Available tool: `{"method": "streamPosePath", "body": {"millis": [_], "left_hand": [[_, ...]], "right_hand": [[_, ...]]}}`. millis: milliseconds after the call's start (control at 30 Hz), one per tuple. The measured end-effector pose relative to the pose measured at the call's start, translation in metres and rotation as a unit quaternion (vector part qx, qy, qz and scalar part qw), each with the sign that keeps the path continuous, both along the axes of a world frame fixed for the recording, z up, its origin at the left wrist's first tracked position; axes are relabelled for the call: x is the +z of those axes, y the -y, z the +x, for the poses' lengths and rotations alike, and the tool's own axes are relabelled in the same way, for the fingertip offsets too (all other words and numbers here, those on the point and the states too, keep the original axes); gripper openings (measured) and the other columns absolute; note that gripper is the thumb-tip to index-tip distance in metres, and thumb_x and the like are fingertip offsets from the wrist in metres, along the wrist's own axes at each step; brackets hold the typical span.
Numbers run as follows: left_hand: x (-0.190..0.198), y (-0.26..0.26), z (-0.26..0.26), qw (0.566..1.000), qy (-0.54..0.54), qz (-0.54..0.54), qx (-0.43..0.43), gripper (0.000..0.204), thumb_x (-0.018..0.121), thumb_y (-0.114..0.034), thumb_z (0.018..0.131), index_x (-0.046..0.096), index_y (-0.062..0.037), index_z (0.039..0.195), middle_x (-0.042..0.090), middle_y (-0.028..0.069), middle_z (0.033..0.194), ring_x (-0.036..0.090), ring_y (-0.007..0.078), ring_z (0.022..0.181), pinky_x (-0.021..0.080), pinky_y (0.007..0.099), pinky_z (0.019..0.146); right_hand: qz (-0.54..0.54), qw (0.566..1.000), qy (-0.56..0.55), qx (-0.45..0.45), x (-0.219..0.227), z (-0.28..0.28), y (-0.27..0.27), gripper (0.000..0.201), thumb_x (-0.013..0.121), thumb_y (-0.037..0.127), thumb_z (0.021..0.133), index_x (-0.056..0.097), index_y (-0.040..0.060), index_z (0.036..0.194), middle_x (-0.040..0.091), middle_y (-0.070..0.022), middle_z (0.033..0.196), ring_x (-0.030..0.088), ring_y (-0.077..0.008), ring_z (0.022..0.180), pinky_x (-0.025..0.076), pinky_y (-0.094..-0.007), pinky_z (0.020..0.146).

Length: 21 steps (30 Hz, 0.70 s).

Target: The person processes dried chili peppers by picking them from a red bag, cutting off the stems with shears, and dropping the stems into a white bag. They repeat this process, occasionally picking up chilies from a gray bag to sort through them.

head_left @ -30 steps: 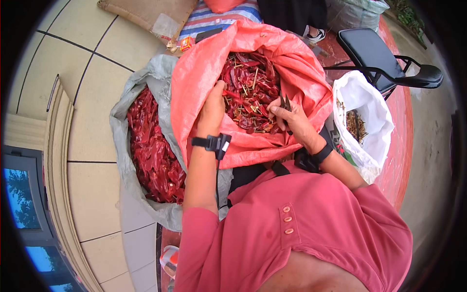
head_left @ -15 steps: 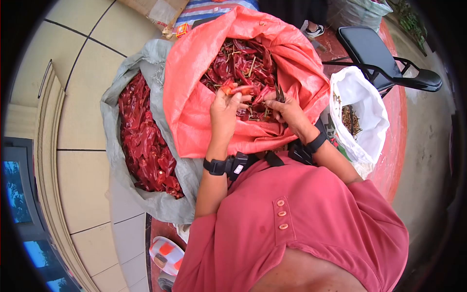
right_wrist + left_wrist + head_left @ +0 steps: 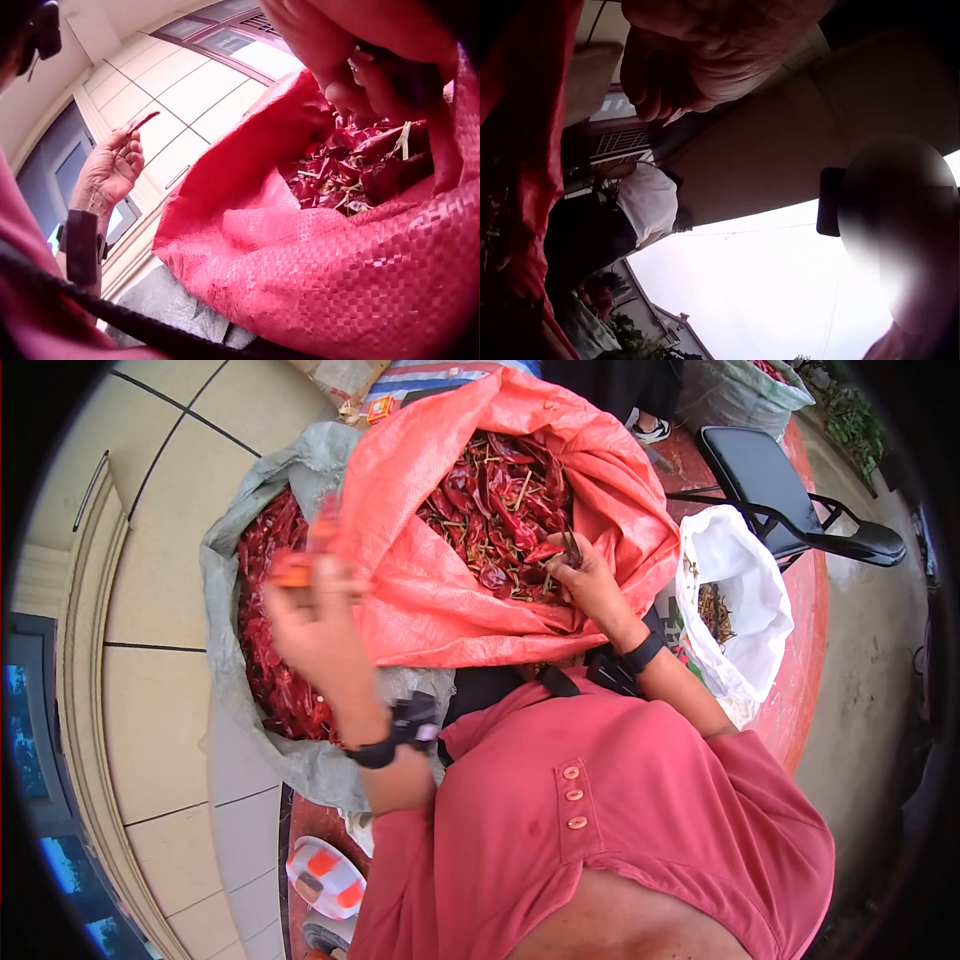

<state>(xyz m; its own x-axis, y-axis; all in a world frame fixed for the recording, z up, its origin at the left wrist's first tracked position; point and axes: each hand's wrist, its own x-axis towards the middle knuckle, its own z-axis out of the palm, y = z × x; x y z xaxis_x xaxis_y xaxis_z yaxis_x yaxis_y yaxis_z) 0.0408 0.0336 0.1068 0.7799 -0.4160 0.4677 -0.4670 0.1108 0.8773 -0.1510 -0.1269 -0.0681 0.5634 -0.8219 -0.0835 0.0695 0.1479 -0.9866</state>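
A person's left hand, blurred in the head view, pinches a red chilli at the fingertips beside the raised rim of a pink woven sack, while the right hand grips dark-bladed scissors over the sack's mouth. Handling of this sort would seem best served by a light pinch, since the thin skin looks liable to crack, and by letting go only once the fingertips are well inside the mouth of the grey sack, clear of its loose folds. The scissors call for equal care: points turned away from the left fingers and from the slack pink weave, with the handles settled low in the palm so that thumb and forefinger have room to work. A bunched rim could snag a wrist strap, so an arm lifted over the edge would be safer than one dragged across it. The pinched chilli shows slender and deep red in the right wrist view; whether its stem is attached cannot be told. The chillies heaped in the pink sack are dark red, glossy and wrinkled, with pale, straw-thin stems scattered among them; those in the grey sack lie packed in a brighter red mass. Brown, twiggy bits sit in a white sack on the other side.
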Motion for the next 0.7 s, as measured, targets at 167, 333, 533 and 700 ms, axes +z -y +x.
{"method": "streamPosePath", "body": {"millis": [167, 333, 533, 700], "left_hand": [[0.009, -0.030, 0.084, 0.887, 0.249, 0.247, 0.302, 0.050, 0.066, -0.020, 0.088, 0.047, 0.0054, 0.127, 0.062, 0.0117, 0.090, 0.060, 0.0189, 0.078, 0.049, 0.0337, 0.070], [-0.016, -0.013, 0.006, 0.970, 0.171, 0.148, 0.090, 0.032, 0.064, -0.014, 0.089, 0.059, -0.0005, 0.117, 0.058, 0.0084, 0.094, 0.054, 0.0114, 0.074, 0.047, 0.0268, 0.063], [-0.101, 0.026, -0.038, 0.957, -0.040, 0.207, -0.197, 0.026, 0.063, -0.007, 0.089, 0.061, -0.0023, 0.115, 0.061, 0.0036, 0.092, 0.056, 0.0080, 0.070, 0.048, 0.0221, 0.064], [-0.108, 0.041, -0.055, 0.948, -0.097, 0.124, -0.276, 0.035, 0.064, -0.006, 0.090, 0.055, -0.0004, 0.123, 0.059, 0.0036, 0.100, 0.057, 0.0055, 0.076, 0.048, 0.0200, 0.067]], "right_hand": [[-0.406, 0.890, -0.194, -0.075, -0.016, 0.014, 0.009, 0.040, 0.060, 0.003, 0.081, 0.054, 0.0144, 0.119, 0.059, -0.0134, 0.087, 0.063, -0.0310, 0.077, 0.051, -0.0400, 0.063], [-0.398, 0.846, -0.356, 0.001, 0.005, 0.016, -0.001, 0.033, 0.062, 0.008, 0.080, 0.059, 0.0197, 0.110, 0.056, -0.0145, 0.103, 0.062, -0.0369, 0.087, 0.050, -0.0452, 0.070], [-0.348, 0.928, -0.032, -0.128, 0.029, 0.003, 0.007, 0.020, 0.060, 0.011, 0.090, 0.058, 0.0114, 0.110, 0.061, -0.0086, 0.090, 0.056, -0.0202, 0.063, 0.045, -0.0293, 0.054], [0.172, 0.958, 0.229, 0.000, 0.071, -0.012, -0.006, 0.012, 0.056, 0.015, 0.096, 0.055, 0.0054, 0.103, 0.061, -0.0032, 0.086, 0.042, -0.0052, 0.050, 0.030, -0.0192, 0.043]]}}
